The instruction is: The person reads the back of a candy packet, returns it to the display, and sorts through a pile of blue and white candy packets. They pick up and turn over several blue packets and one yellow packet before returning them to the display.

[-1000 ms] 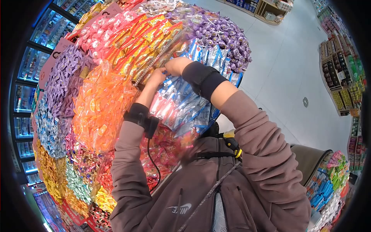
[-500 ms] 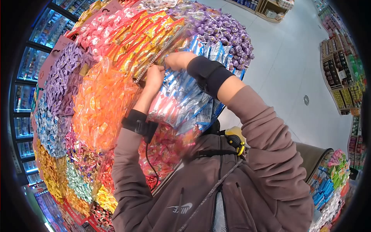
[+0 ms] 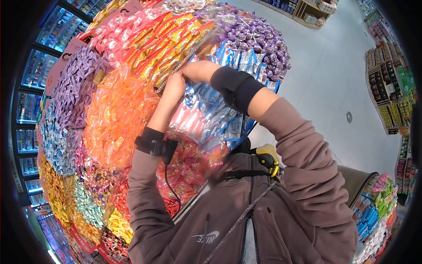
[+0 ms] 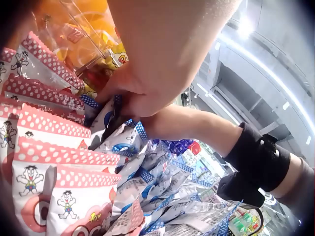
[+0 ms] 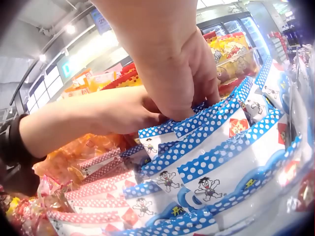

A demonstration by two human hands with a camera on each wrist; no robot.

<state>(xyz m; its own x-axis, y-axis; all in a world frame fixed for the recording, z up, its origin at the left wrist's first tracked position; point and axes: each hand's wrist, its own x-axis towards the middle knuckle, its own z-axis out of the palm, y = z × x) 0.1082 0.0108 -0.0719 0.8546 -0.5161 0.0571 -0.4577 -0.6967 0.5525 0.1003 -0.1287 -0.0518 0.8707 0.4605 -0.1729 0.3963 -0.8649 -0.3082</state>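
Note:
Side by side, my left hand (image 3: 176,84) and right hand (image 3: 198,71) reach into the blue-and-white packets (image 3: 204,108) beside a clear divider (image 3: 187,59). In the left wrist view, my left hand (image 4: 140,96) pinches a blue-edged packet (image 4: 104,120), with pink-dotted packets (image 4: 74,157) close by. Seen from the right wrist, my right hand (image 5: 172,73) points down with bent fingers at the dotted tops of blue packets (image 5: 211,162). Its fingertips are hidden behind them, so its hold cannot be seen.
Orange bags (image 3: 116,114) lie left of my left hand, yellow-and-red packets (image 3: 151,46) beyond the divider, and purple lollipops (image 3: 259,37) at the far right of the heap. Pale floor (image 3: 321,83) and stocked shelves (image 3: 382,83) are on the right.
My left hand has moved slightly up and left along the divider. The right hand has shifted a little left since the last frame; both hands now meet or overlap.

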